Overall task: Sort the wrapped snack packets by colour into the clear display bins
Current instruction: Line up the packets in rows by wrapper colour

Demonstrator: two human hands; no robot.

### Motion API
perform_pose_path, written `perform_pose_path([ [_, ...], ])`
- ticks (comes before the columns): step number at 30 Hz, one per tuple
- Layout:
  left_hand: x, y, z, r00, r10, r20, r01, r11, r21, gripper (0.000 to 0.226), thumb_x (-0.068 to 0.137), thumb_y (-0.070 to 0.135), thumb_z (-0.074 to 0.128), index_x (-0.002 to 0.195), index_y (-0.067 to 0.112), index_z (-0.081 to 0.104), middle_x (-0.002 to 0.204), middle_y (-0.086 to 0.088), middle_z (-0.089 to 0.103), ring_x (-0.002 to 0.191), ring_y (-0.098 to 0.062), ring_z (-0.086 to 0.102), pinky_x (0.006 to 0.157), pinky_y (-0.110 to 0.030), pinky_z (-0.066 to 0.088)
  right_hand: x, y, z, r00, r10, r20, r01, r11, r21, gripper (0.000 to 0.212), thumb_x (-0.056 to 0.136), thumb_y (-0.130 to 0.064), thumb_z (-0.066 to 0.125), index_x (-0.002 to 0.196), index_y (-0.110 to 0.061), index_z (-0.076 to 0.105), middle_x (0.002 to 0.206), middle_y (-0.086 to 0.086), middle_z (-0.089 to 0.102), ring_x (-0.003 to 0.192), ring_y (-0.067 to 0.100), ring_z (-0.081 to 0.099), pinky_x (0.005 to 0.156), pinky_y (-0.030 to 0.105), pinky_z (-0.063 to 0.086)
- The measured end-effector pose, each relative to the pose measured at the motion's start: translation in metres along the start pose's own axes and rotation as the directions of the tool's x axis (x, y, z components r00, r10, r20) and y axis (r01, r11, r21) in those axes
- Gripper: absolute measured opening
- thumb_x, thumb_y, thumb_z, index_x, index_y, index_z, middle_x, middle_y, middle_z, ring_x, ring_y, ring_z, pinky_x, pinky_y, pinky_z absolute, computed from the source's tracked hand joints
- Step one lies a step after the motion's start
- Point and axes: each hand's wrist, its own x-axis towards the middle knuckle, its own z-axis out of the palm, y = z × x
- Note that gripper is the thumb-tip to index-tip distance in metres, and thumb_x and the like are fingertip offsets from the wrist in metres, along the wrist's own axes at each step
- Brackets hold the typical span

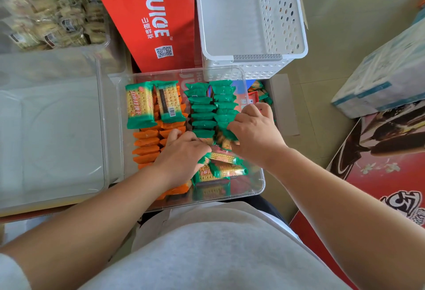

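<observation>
- The right hand is inside the clear bin, toward its right wall. Its fingers curl over the near end of a standing row of green packets, thumb against one, which reads as a clamp on a few of them.
- The left hand is at the bin's middle, knuckles up, fingertips buried where the orange packets meet the green. I cannot tell whether it holds anything.
- Handling, as a judgement: the packets look light, with slick, crinkly film and brittle crackers inside. They are best squeezed gently as a block by the flat faces, or lifted singly by a crimped end.
- Loose packets lie tumbled in the bin's near-right part, unsorted. Two flat packets lie on the orange rows at its far-left corner.
- The bin's walls are clear and easy to misjudge. The rows stand tight at the far end, leaving little finger room; the near-right part has slack.
- Just left of the bin sits a second clear bin, likely room for one colour.
- A white basket and a red juice carton crowd the bin's far rim, so lifting up and leftward looks freest.
</observation>
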Motion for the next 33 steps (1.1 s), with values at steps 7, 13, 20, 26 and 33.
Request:
perform_pose_path([
  [7,-0.002,0.004,0.004,1.0,-0.004,-0.027,0.004,1.0,-0.019,0.039,0.086,0.03,0.074,0.123,0.025,0.066,0.117,0.007,0.07,0.117,-0.02,0.051,0.101,-0.043,0.019,0.001,-0.019,0.016,0.997,0.067,0.029,-0.064,0.994,-0.092,0.043,0.065,-0.02,0.081,0.097,-0.019,0.052,0.086,0.003,0.055,0.096,0.03,0.045,0.095,0.053,0.038],
  [13,0.001,-0.001,0.001,0.998,-0.035,-0.06,0.029,0.995,-0.094,0.042,0.085,0.03,0.076,0.126,0.027,0.065,0.118,0.006,0.068,0.118,-0.017,0.05,0.096,-0.04,0.021,-0.017,-0.02,0.017,0.988,-0.106,-0.111,0.099,0.993,-0.069,0.017,0.073,-0.02,0.07,0.072,-0.018,0.054,0.065,-0.003,0.053,0.079,0.027,0.048,0.075,0.041,0.032],
  [20,0.003,0.001,-0.005,0.997,-0.041,-0.072,0.033,0.993,-0.117,0.04,0.088,0.026,0.072,0.126,0.025,0.064,0.113,0.007,0.07,0.112,-0.022,0.052,0.088,-0.042,0.025,-0.009,-0.038,0.017,0.984,-0.057,0.171,0.057,0.998,0.002,0.03,0.085,-0.054,0.061,0.1,-0.028,0.067,0.094,-0.006,0.063,0.105,0.026,0.048,0.094,0.044,0.031],
  [26,0.005,0.002,-0.01,0.997,-0.065,-0.049,0.058,0.99,-0.128,0.034,0.089,0.03,0.07,0.123,0.028,0.063,0.106,0.007,0.069,0.109,-0.022,0.053,0.089,-0.044,0.03,0.004,-0.049,0.018,0.986,0.021,0.164,-0.025,0.999,0.02,0.008,0.086,-0.033,0.064,0.085,-0.026,0.069,0.085,-0.007,0.064,0.102,0.025,0.047,0.087,0.042,0.028],
  [33,0.01,-0.002,-0.007,0.981,-0.168,-0.097,0.169,0.986,-0.006,0.028,0.08,0.04,0.08,0.097,0.021,0.068,0.088,0.004,0.069,0.099,-0.025,0.057,0.084,-0.042,0.029,-0.012,-0.02,-0.005,0.993,0.012,0.12,-0.013,1.0,0.013,0.029,0.081,-0.042,0.049,0.098,-0.02,0.056,0.076,0.0,0.066,0.107,0.027,0.05,0.089,0.043,0.029],
])
